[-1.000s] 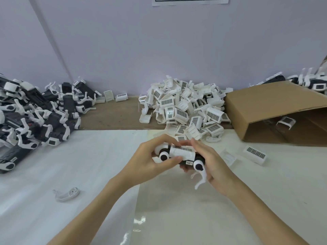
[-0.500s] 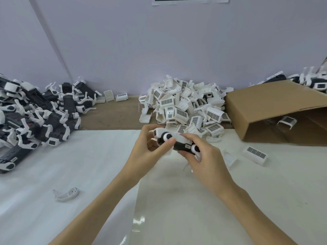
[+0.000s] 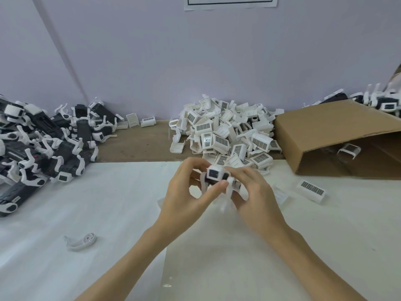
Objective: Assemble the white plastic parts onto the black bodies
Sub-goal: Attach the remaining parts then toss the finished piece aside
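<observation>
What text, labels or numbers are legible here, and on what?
No text here can be read.
Paper sheet on the wall: only its black border shows, cut off at the top edge.
White parts in the pile: dark grid patches, too small to tell whether they are print.
Loose white part on the table: same grid patch, unreadable.
Part held by the left hand and right hand: blurred.
</observation>
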`<act>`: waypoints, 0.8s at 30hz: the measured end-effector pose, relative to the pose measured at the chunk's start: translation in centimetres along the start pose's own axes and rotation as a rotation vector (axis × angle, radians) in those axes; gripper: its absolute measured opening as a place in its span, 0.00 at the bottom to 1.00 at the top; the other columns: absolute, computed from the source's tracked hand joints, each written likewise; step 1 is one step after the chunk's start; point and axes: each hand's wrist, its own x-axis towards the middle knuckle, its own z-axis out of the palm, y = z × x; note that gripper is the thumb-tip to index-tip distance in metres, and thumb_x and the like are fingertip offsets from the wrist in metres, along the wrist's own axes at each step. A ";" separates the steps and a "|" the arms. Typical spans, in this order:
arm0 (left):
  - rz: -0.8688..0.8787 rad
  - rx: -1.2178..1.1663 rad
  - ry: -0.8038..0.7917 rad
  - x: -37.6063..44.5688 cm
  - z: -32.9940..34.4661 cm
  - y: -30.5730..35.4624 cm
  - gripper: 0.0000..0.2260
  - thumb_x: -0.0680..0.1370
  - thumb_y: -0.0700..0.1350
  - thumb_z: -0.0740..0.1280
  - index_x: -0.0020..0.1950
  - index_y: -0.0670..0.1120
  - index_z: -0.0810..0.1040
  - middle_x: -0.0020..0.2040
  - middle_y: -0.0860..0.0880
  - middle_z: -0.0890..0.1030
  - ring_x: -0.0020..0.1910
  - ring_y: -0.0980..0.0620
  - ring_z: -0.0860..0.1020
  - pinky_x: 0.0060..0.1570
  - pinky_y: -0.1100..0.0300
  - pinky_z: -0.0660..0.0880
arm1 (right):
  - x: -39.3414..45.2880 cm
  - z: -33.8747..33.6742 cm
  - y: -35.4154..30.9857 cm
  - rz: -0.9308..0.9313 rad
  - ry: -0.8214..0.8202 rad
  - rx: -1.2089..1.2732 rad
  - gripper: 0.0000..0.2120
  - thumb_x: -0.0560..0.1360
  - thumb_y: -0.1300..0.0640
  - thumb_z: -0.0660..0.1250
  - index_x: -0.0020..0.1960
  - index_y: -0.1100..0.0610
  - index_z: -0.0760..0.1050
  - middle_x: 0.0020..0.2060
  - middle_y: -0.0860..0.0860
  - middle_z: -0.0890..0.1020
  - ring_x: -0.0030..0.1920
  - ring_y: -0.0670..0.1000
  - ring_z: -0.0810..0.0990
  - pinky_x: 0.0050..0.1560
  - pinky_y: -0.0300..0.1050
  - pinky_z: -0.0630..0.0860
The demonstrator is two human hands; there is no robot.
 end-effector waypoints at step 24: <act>-0.306 -0.372 0.085 1.7 -2.8 -1.6 0.18 0.80 0.55 0.68 0.62 0.43 0.82 0.51 0.40 0.88 0.49 0.37 0.87 0.51 0.55 0.84 | 1.0 -1.0 -0.7 0.389 -0.224 0.686 0.26 0.76 0.37 0.70 0.70 0.47 0.76 0.60 0.49 0.85 0.63 0.47 0.82 0.63 0.42 0.79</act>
